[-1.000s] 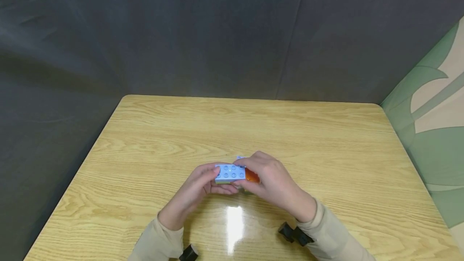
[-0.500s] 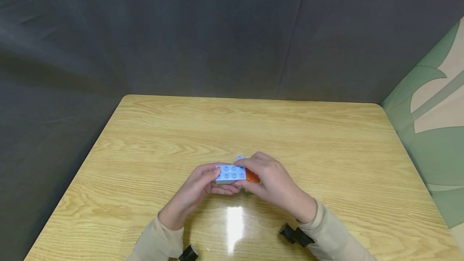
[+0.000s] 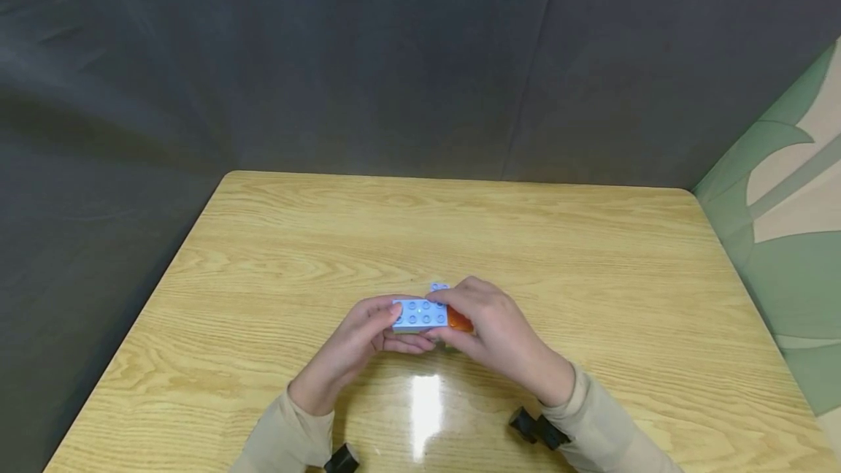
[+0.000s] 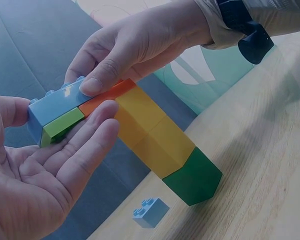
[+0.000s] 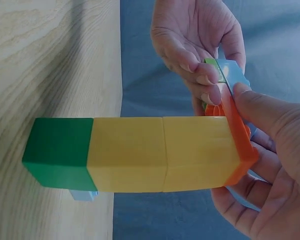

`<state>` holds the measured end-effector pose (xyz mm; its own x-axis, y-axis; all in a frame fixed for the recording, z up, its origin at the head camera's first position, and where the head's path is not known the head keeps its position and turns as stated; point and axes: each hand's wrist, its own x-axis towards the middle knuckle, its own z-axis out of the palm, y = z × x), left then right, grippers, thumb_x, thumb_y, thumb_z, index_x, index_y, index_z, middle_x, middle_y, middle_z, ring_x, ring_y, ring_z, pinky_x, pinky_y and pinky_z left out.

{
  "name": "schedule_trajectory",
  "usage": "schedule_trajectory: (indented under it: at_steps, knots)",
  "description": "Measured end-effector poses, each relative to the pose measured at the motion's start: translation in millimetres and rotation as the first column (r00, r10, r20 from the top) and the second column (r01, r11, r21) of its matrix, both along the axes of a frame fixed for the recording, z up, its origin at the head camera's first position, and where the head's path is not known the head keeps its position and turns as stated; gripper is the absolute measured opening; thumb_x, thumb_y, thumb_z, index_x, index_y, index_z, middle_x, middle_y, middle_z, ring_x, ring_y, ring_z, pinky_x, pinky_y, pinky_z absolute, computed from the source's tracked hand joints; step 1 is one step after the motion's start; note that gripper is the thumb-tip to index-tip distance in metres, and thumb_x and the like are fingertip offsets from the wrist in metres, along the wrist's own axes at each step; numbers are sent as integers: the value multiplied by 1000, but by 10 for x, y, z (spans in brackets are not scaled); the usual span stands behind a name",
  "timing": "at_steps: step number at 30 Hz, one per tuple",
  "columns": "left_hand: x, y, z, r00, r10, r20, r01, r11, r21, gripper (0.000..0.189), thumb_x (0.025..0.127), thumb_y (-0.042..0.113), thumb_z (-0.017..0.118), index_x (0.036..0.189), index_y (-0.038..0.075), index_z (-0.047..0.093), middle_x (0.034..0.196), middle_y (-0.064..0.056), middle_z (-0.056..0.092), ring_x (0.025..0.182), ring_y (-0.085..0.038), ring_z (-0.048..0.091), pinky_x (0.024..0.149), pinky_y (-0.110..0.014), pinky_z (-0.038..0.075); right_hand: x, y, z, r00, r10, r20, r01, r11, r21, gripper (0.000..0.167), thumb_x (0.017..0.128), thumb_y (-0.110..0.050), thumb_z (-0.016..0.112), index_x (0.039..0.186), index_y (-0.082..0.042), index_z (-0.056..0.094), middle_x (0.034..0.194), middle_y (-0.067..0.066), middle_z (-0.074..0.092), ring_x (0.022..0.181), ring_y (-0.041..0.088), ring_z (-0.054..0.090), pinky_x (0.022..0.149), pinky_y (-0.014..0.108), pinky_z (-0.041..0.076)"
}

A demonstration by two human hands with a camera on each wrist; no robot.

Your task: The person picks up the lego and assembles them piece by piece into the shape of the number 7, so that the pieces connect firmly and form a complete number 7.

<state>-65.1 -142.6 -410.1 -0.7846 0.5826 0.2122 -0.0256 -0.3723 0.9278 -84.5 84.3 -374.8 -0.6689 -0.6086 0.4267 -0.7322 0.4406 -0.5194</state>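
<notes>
A light blue brick (image 3: 420, 314) with studs lies across a light green piece (image 4: 62, 125) and a flat orange piece (image 3: 460, 320). Under the orange piece stand two yellow bricks (image 4: 152, 130) and a dark green brick (image 4: 194, 176), stacked as a column down to the table. My left hand (image 3: 368, 327) grips the blue brick's left end, thumb on top and fingers beneath the light green piece. With thumb and fingers, my right hand (image 3: 493, 312) pinches the blue brick's right end, right by the orange piece. In the head view the hands hide most of the column.
A small light blue brick (image 4: 151, 213) sits on the wooden table (image 3: 558, 239) just behind the column. Dark cloth (image 3: 394, 57) hangs beyond the table's far edge, and a green-and-cream patterned panel (image 3: 795, 290) borders the right side.
Both hands and the held bricks have shifted very slightly to the right. Their grip looks the same throughout.
</notes>
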Motion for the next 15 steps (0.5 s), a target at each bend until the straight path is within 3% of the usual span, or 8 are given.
schedule_trajectory:
  at_steps: [15]
  knots:
    - [6, -12, 10, 1000, -4, 12, 4, 1000, -6, 42, 106, 10, 28, 131, -21, 43, 110, -28, 66, 96, -28, 70, 83, -62, 47, 1, 3, -14, 1000, 0, -10, 0, 1000, -13, 42, 78, -27, 83, 114, -10, 69, 92, -1, 66, 80, 8, 53, 62, 21, 47]
